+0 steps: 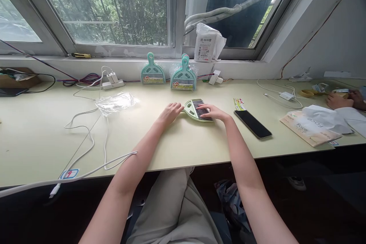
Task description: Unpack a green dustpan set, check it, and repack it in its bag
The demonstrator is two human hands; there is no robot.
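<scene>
A small green dustpan with a dark brush in it [196, 109] lies flat on the pale desk [183, 145], handle pointing left. My left hand [170, 113] rests on the desk with its fingertips at the handle end, fingers fairly flat. My right hand [214, 112] lies over the brush bristles and the right part of the pan, fingers spread and pressing on it. Behind, two teal dustpan sets in clear wrap, the left one [152, 70] and the right one [183, 74], lean upright against the wall under the window.
A black phone [252, 123] lies right of my right hand, with a small printed card [239, 103] beside it. An empty clear bag [116, 102] and white cables [85, 137] lie to the left. Another person's hand [339, 100] and a tissue pack [309, 129] are at far right.
</scene>
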